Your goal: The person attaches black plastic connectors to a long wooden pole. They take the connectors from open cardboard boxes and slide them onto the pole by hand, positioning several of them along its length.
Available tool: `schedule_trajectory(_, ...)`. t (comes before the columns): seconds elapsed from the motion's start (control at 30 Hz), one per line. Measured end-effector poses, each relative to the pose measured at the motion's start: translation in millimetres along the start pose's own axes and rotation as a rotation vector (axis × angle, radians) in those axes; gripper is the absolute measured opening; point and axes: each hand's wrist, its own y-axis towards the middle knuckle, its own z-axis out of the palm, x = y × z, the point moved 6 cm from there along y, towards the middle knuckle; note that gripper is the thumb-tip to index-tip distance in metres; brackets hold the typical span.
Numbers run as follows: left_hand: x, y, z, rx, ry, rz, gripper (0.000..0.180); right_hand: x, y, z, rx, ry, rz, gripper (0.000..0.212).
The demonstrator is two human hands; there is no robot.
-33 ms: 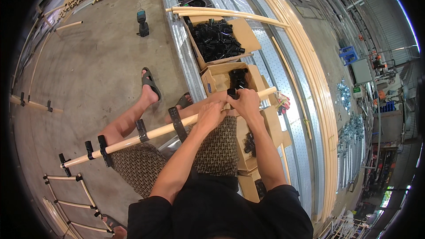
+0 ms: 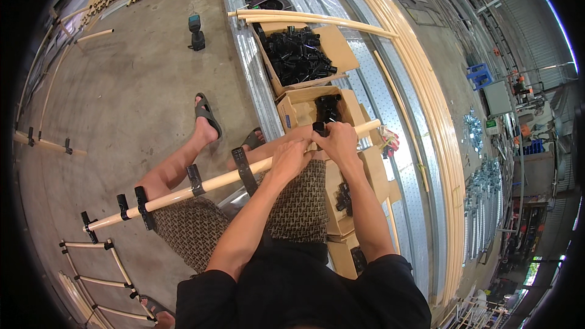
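Observation:
A long cream pipe (image 2: 219, 180) lies slantwise across my thighs, its right end raised over the cardboard boxes. Several black pipe joints sit along it, among them a joint (image 2: 244, 170) just left of my left hand. My left hand (image 2: 289, 159) is closed around the pipe near my right knee. Right beside it, my right hand (image 2: 339, 141) pinches another black joint (image 2: 319, 128) on the pipe. The underside of that joint is hidden by my fingers.
Ahead stands an open cardboard box (image 2: 282, 88) heaped with black joints; a second box (image 2: 295, 109) is closer. Metal profiles (image 2: 372, 79) and cream pipes (image 2: 436, 109) stretch along the right. A cordless tool (image 2: 195, 32) stands on the floor. A joined pipe frame (image 2: 100, 280) lies lower left.

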Motion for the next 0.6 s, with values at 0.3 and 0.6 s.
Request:
schedule_trajectory(0.3, 0, -1, 2, -0.006, 0.025, 0.022, 0.025, -6, 9, 9, 0.052, -0.006, 0.015, 0.041)
schedule_trajectory(0.6, 20, 8, 17, -0.054, -0.235, -0.097, 0.026, -5, 20, 12, 0.091, -0.026, -0.026, 0.046)
